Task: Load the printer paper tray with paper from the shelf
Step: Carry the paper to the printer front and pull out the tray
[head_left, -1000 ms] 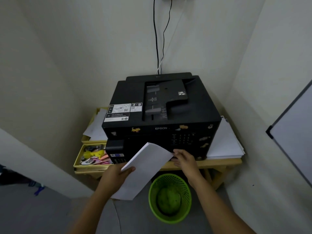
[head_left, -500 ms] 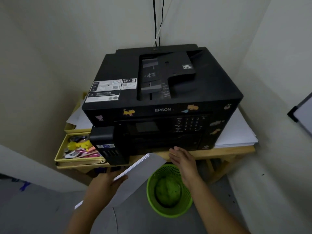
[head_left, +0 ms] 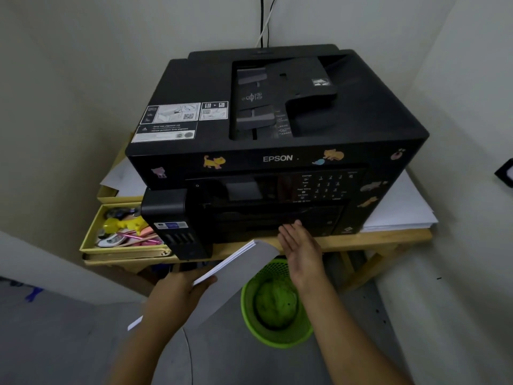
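Note:
A black Epson printer (head_left: 277, 129) with animal stickers stands on a wooden table (head_left: 374, 240). My left hand (head_left: 177, 290) grips a stack of white paper (head_left: 238, 268) from below, tilted up toward the printer's lower front. My right hand (head_left: 301, 247) reaches palm-up to the bottom front of the printer, fingertips at the closed paper tray (head_left: 277, 225). Whether the fingers hook under the tray edge cannot be told.
A green mesh waste bin (head_left: 277, 309) sits on the floor under the table front. A yellow drawer organiser (head_left: 122, 232) with stationery lies left of the printer. Loose white sheets (head_left: 399, 209) are stacked at its right. Walls close in on both sides.
The view has moved closer to the printer. My right hand rose from the table edge to the tray front. The paper stack stays low in my left hand.

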`<action>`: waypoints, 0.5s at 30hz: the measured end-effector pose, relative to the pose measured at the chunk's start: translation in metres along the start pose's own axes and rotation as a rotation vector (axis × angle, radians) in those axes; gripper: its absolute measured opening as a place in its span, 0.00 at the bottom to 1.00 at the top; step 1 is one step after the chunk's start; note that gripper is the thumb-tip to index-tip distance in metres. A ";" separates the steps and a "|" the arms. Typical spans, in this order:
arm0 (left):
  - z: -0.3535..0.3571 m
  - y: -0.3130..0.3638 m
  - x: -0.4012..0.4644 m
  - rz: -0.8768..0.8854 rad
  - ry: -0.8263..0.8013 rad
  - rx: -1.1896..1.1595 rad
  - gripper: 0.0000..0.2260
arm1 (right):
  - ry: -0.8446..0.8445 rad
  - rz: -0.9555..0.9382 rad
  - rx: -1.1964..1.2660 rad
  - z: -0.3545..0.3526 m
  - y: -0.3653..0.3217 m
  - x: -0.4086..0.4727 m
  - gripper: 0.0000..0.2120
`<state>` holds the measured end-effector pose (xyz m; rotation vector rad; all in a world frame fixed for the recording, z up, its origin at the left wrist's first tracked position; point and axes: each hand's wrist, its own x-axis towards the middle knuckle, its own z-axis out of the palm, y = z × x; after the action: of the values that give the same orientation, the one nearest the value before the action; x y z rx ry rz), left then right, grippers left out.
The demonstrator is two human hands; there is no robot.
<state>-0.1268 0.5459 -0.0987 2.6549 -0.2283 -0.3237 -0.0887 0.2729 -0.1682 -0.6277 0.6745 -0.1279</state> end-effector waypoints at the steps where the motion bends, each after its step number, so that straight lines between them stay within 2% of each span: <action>1: 0.000 0.001 0.001 0.013 0.007 0.000 0.16 | 0.008 0.004 0.020 0.000 0.001 0.001 0.10; 12: 0.010 0.001 0.008 0.018 0.001 -0.039 0.16 | 0.019 0.058 0.137 0.006 -0.001 0.002 0.09; 15: 0.011 0.003 0.009 0.011 -0.011 -0.054 0.16 | 0.042 0.070 0.171 0.008 0.002 0.005 0.13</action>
<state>-0.1214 0.5364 -0.1090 2.5988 -0.2343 -0.3366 -0.0799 0.2769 -0.1667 -0.4380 0.7175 -0.1327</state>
